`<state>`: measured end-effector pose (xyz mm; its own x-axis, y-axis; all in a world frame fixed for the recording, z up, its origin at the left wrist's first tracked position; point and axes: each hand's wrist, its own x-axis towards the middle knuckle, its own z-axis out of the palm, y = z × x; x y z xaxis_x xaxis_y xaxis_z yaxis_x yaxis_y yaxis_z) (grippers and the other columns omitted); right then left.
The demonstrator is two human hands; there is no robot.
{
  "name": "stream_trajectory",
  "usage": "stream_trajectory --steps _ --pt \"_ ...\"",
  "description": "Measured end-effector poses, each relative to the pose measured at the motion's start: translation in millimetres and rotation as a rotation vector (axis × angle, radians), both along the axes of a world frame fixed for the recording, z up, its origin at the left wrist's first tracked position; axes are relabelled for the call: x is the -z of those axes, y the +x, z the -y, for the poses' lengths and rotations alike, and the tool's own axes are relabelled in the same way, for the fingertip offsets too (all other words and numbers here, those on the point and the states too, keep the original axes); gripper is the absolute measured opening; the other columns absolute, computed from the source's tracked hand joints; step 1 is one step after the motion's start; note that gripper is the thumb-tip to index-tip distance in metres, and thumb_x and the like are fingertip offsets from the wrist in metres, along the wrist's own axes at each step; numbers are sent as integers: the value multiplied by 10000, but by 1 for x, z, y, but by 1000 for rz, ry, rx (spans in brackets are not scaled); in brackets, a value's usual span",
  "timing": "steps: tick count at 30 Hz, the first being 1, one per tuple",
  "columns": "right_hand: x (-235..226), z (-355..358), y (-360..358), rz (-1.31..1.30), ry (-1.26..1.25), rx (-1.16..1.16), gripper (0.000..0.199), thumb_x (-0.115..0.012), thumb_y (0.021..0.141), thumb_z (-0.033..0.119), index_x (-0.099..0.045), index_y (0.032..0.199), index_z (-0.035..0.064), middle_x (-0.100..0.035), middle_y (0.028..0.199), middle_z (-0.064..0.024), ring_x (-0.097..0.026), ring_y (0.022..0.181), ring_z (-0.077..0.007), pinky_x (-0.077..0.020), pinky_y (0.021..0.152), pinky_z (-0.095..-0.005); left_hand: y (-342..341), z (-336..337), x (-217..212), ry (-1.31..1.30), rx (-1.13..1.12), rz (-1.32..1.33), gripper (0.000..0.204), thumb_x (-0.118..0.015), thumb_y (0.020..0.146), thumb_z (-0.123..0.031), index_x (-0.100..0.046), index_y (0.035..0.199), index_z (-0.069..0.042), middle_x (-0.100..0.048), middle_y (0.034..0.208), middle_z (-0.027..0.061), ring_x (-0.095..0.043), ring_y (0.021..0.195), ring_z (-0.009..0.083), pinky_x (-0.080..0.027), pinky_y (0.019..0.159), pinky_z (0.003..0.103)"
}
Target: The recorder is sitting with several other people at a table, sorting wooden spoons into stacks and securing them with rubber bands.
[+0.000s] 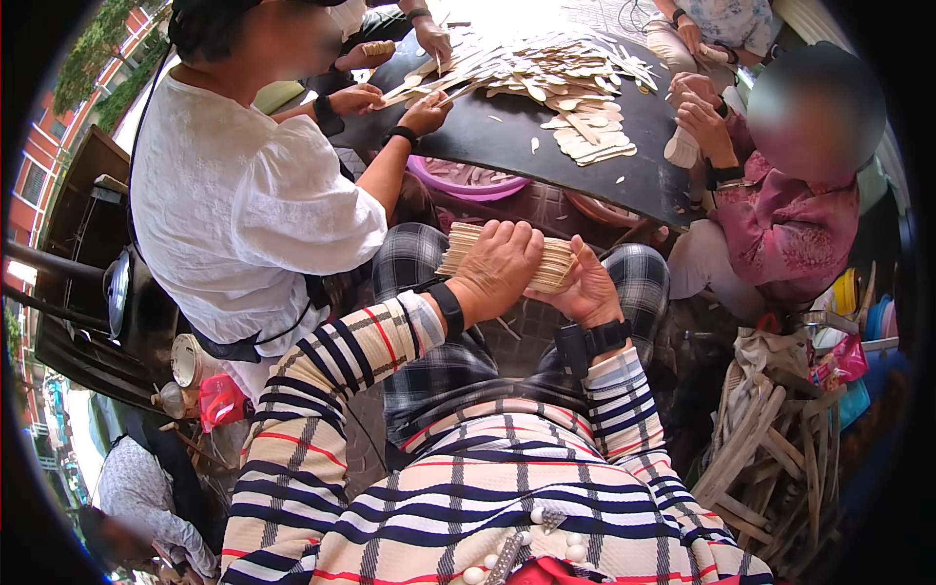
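Above my lap I hold a thick stack of flat wooden sticks (558, 259) between both hands, their edges lined up side by side. My left hand (495, 261) lies over the top with its fingers curled around the stack. My right hand (591, 291) grips the stack's right end, thumb up along the edge. At the left, the stick ends fan out a little past my left hand. Whether the pieces have spoon-shaped ends cannot be made out in the stack.
A black table (458, 132) ahead carries a large heap of wooden spoon-shaped sticks (575, 83). Under it stands a purple basin (468, 180) of sticks. A person in white (244, 175) works at left, another in pink (790, 229) at right. Wooden stools (770, 448) stand at lower right.
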<state>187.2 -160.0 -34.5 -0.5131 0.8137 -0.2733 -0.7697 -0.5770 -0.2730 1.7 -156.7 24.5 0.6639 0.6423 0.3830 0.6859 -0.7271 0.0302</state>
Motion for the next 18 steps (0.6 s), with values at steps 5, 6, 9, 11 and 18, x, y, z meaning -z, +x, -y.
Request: stream_trajectory --steps 5,6,9,11,18 --pt "-2 -1 -2 -61 -58 49 464 -720 839 366 -564 1147 57 -620 1137 -168 -618 1036 -359 -441 897 -664 2 0 0 27 -19 27 476 -610 711 -132 -470 1140 20 -526 1014 158 -539 938 303 -402 863 405" --pt "-4 -1 -3 -61 -55 49 464 -720 839 366 -564 1147 57 -620 1137 -168 -618 1036 -359 -441 897 -664 2 -1 1 30 -19 28 476 -610 711 -132 -470 1140 20 -526 1014 158 -539 938 303 -402 863 405" --pt "-4 -2 2 -67 -100 85 446 -669 874 393 -596 1100 15 -641 1095 -180 -617 1036 -364 -445 930 -626 5 0 -1 54 -9 16 449 -593 724 -132 -480 1131 20 -527 1011 158 -538 934 303 -406 858 404" --pt "-2 -10 14 62 -157 142 469 -598 916 415 -626 1042 -36 -670 1034 -200 -627 1012 -367 -465 955 -553 5 5 -5 55 151 -5 409 -579 737 -133 -494 1107 19 -528 1008 158 -538 928 302 -410 849 409" --pt "-18 -15 21 252 66 215 397 -631 919 353 -675 962 -39 -685 1016 -224 -662 962 -320 -534 890 -446 25 1 6 -44 91 71 417 -584 737 -115 -482 1118 19 -542 1076 182 -545 979 320 -414 898 422"
